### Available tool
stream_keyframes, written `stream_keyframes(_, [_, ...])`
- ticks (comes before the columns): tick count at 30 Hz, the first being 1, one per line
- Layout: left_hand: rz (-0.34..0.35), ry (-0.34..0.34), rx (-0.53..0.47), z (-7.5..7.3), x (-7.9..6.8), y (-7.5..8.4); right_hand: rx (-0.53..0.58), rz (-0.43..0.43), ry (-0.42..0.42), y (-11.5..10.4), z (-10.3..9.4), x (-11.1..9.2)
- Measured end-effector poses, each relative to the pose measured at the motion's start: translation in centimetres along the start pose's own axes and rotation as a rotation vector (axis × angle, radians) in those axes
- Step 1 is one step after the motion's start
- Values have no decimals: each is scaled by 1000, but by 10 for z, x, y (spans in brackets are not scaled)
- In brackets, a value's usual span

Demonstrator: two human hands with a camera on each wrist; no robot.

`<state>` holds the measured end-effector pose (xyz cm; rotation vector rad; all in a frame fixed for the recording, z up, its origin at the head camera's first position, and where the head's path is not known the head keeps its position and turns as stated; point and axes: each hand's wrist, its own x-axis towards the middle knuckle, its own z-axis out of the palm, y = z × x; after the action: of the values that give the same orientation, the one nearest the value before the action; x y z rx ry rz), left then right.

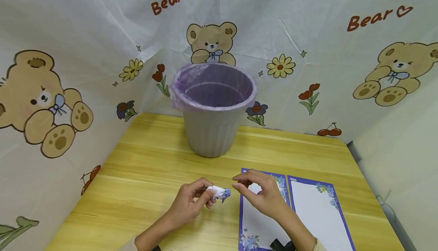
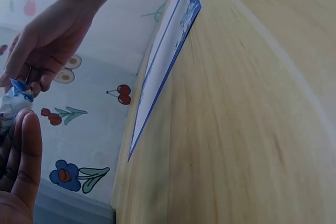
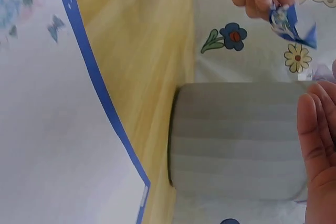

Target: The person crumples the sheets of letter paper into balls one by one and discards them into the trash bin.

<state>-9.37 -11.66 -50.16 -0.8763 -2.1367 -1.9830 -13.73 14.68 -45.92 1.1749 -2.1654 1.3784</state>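
A stubby wad of crumpled paper (image 1: 219,192), white and blue, is pinched in the left hand (image 1: 191,201) above the wood-grained worktop (image 1: 147,163). The right hand (image 1: 261,194), thumb and fingers parted, hovers just beside it, its forearm hiding part of the flat, blue-bordered sheets (image 1: 253,218). Thin, wrinkled lilac plastic (image 1: 178,97) lines a ribbed grey bin (image 1: 213,135), whose inner bottom is hard to make out.

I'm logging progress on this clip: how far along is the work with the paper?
Done: one piece of paper already looks crumpled into a small wad.
In hand: the left hand pinches it in front of the lined bin; the right hand is near it, holding nothing.
Left, probably: dropping it into the bin, then perhaps the two sheets lying flat on the table.
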Motion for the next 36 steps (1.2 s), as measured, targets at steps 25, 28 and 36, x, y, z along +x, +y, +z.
stream_keyframes(25, [-83, 24, -26, -8, -6, -5, 12, 159, 245, 24, -38, 47])
stream_keyframes(28, [-110, 27, -57, -10, -7, -5, 8, 165, 248, 25, -43, 52])
stream_keyframes(36, [-115, 59, -40, -17, -12, -8, -10, 183, 265, 29, -56, 62])
